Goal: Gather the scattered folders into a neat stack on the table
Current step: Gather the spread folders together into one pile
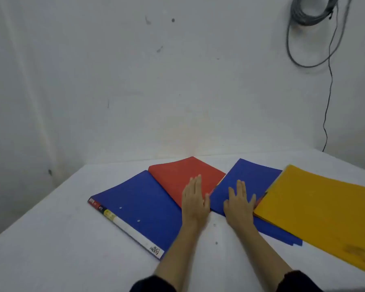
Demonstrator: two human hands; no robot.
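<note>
Several folders lie fanned out on the white table (51,249). A blue folder (139,205) with a white spine label lies at the left. A red folder (175,175) overlaps its far corner. A second blue folder (247,178) lies to the right, partly under a yellow folder (318,209) at the far right. My left hand (194,199) lies flat, palm down, on the near edge of the red folder. My right hand (239,204) lies flat on the second blue folder. Neither hand grips anything.
A white wall stands right behind the table. A coiled grey cable (312,22) hangs on the wall at the upper right, and a thin wire (328,106) runs down from it to the table's back edge. The yellow folder reaches the frame's right edge.
</note>
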